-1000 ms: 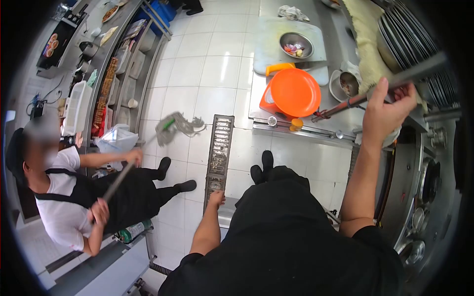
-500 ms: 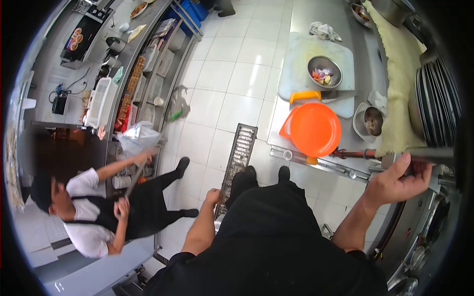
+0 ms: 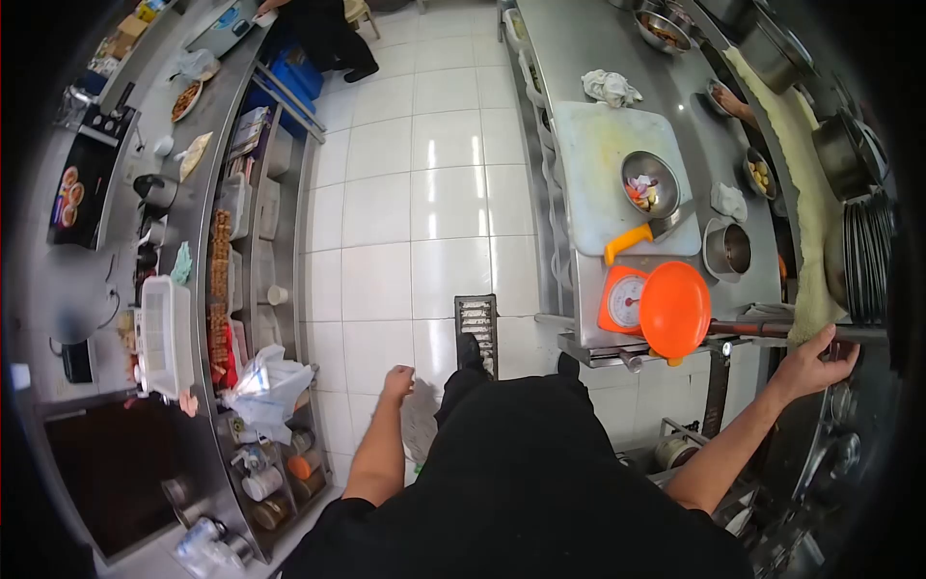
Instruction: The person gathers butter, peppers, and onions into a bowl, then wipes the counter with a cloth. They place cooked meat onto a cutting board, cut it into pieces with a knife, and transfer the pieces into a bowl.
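My left hand (image 3: 399,382) hangs over the tiled floor with its fingers curled together; whether anything is in them is hidden. At the right, my right hand (image 3: 818,367) touches the end of the metal shelf edge (image 3: 849,332), thumb up and fingers loosely spread, just below a yellowish cloth (image 3: 797,193). To its left on the steel counter stands an orange scale (image 3: 623,299) with an orange plate (image 3: 675,309). A knife with a yellow handle (image 3: 629,242) lies on the white cutting board (image 3: 603,164), beside a metal bowl of cut vegetables (image 3: 652,185).
A floor drain (image 3: 476,309) runs by my feet. Along the left stands a steel counter (image 3: 198,212) with a white basket (image 3: 166,338) and plastic bags (image 3: 270,391). A person in black (image 3: 323,34) stands at the far left. Stacked dark plates (image 3: 866,261) are at the right.
The view has shifted forward along the aisle. The co-worker in a white shirt at the left is out of view. Another person's hand now shows by a bowl at the upper right.
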